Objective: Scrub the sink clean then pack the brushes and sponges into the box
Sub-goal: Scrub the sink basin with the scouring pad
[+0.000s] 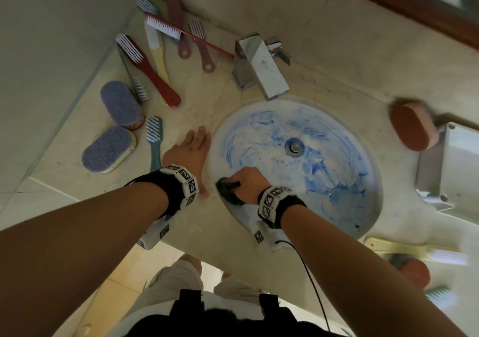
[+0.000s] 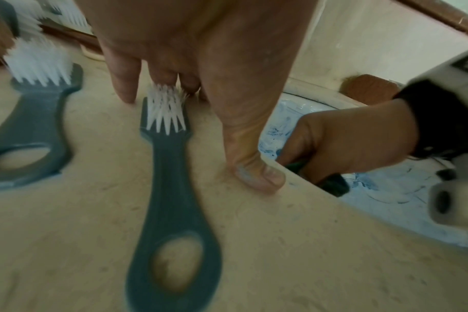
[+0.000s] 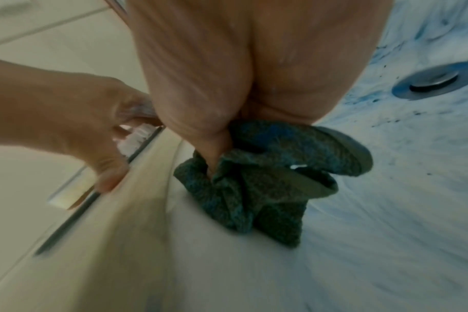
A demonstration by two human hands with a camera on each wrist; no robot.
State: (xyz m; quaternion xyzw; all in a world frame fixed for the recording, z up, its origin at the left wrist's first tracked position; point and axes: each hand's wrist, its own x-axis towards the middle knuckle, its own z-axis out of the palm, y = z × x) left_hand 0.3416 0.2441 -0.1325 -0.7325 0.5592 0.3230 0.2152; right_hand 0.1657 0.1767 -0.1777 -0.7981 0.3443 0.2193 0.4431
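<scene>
Left of sink (image 1: pixel 373 207), brushes (image 1: pixel 153 64), sponges (image 1: pixel 114 129), faucet (image 1: pixel 259 67) behind

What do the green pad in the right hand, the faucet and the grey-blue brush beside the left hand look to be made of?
Green scouring pad: rough fibrous mesh, matte, crumpled in the right hand, likely synthetic.
Faucet: polished chrome-like metal, with mirror reflections on flat faces.
Grey-blue brush: smooth moulded plastic handle, probably, with stiff white bristles that look like nylon.
</scene>
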